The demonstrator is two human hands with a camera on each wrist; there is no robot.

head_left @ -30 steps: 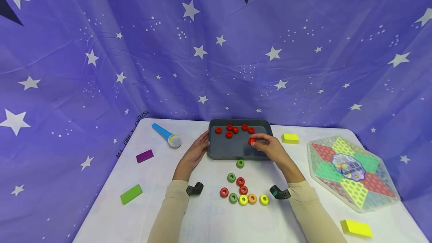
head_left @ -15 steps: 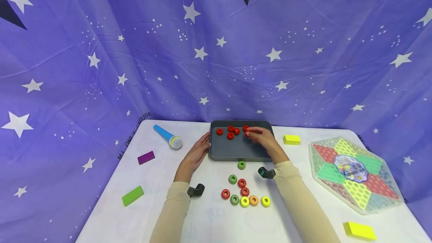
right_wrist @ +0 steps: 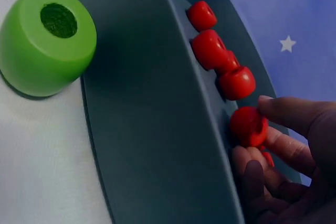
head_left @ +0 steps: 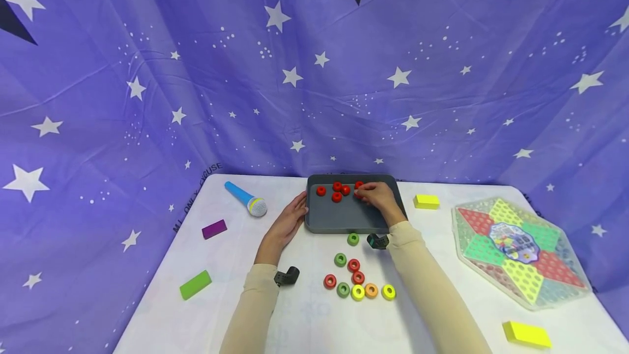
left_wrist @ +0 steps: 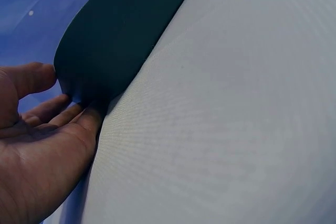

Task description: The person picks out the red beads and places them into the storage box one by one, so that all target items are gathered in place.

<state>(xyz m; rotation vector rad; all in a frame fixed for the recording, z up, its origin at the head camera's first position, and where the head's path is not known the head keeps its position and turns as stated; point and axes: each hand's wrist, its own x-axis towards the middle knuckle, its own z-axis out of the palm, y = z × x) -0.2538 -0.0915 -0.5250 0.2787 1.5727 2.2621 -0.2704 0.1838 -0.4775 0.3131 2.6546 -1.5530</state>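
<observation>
A dark grey tray (head_left: pixel 339 218) lies at the back of the table with several red beads (head_left: pixel 321 191) in it. My left hand (head_left: pixel 286 225) rests against its left end; in the left wrist view, the fingers (left_wrist: pixel 86 116) touch the corner of the tray. Inside the tray, toward the back right, my right hand (head_left: pixel 379 196) holds a red bead (right_wrist: pixel 247 125) between its fingertips. Part of another red bead shows behind those fingers. A green bead (right_wrist: pixel 50 40) stands just outside the front wall, near the right wrist.
In front of the tray lie loose beads: red (head_left: pixel 330 281), green (head_left: pixel 340 259), yellow (head_left: pixel 389 291) and orange (head_left: pixel 371 290). A toy microphone (head_left: pixel 245 199), purple block (head_left: pixel 214 229) and green block (head_left: pixel 195 284) lie left. Yellow blocks (head_left: pixel 426 201) and a star-patterned game board (head_left: pixel 521 253) are right.
My right hand, with a red bead at its fingertips, has moved left and back within the tray, toward the other red beads. My left hand has stayed at the tray's left end.
</observation>
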